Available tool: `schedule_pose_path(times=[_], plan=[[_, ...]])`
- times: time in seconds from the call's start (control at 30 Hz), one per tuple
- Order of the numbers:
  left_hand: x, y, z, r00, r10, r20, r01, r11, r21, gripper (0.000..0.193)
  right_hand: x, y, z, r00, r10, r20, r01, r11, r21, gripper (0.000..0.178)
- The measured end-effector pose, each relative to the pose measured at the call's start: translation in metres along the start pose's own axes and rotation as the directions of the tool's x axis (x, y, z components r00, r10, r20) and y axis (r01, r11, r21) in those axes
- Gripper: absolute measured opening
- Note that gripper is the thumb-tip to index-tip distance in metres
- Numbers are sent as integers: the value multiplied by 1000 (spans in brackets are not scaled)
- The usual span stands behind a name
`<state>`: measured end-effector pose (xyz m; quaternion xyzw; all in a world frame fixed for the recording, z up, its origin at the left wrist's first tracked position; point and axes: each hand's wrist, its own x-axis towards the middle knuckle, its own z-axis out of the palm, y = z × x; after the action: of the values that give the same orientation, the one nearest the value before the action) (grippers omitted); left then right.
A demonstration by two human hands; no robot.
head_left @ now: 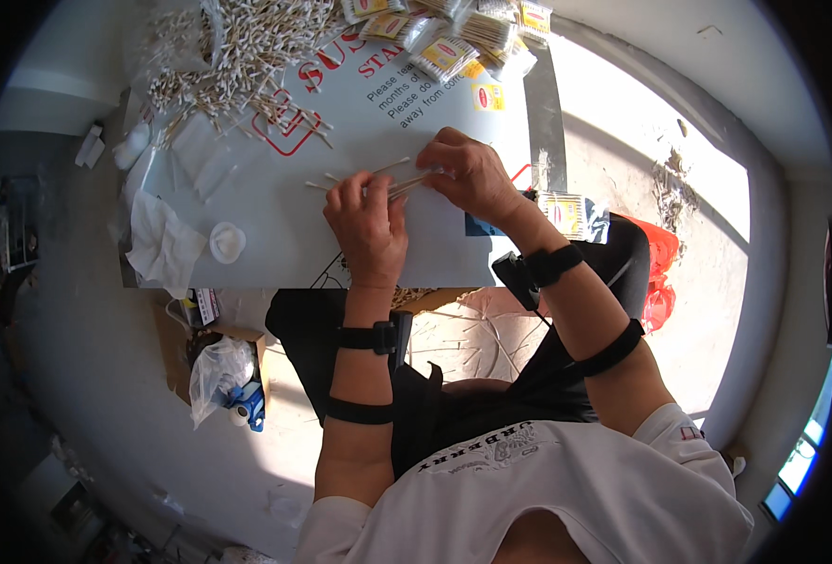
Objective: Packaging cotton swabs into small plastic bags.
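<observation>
Seen from above, a person sat at a white bench, both forearms coming up from the lower edge. Far left on the bench lay a crumpled white tissue and, just beside it, a small round white pad. Above them, at the top left, sat a loose heap of cotton swabs.

Near the middle, the left hand was curled, fingers closed round one end of a small bundle of swabs. The bundle lay roughly horizontal, long axis running left to right w/ a slight upward tilt toward the right. A few single swabs stuck out to the left of that hand.

The right hand pinched the bundle's other end, thumb and fingers closed on it. Both hands touched the bundle; neither was nearer.

At the top right lay packed swab packets w/ yellow labels, well apart from the hands.
</observation>
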<state>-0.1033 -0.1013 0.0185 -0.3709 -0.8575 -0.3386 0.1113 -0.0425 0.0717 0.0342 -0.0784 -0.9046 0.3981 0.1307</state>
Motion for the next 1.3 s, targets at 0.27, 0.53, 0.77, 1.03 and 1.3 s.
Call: schedule_pose_path(times=[0.27, 0.53, 0.77, 1.03, 1.3], plan=[[-2, 0, 2, 1000, -8, 5, 8, 1000, 4, 28, -2, 4, 7, 995, -86, -46, 80, 991, -110, 7], [-4, 0, 3, 1000, 2, 1, -2, 1000, 25, 30, 0, -2, 7, 998, -41, -53, 33, 990, -139, 7], [-3, 1, 3, 1000, -9, 1, 9, 1000, 1, 30, 0, -3, 5, 999, -16, -38, 11, 991, -136, 10], [-5, -1, 4, 1000, -9, -18, 9, 1000, -9, 32, -4, -6, 5, 1000, 10, -22, -12, 994, -111, 10], [-4, -1, 2, 1000, -4, -19, 3, 999, -33, 33, -2, -3, 7, 998, 14, -62, -21, 993, -112, 9]])
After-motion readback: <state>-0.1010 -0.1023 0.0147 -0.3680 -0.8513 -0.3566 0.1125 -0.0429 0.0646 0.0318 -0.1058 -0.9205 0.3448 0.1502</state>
